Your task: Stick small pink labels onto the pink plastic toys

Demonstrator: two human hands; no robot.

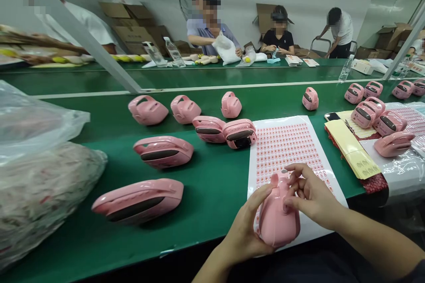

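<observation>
- Head view: left hand (242,234) cupped around a glossy pink plastic casing (279,221), held over a white sheet of small pink labels (285,154)
- Right hand (312,194) curled, fingertips on the casing's top
- Further pink casings (162,152) on green desk (212,194)

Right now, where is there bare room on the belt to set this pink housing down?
Green belt shows between the large pink housing and the sheet of pink labels, just left of your hands. Another patch lies beyond the sheet. The right end is crowded: housings sit on papers and plastic.
</observation>
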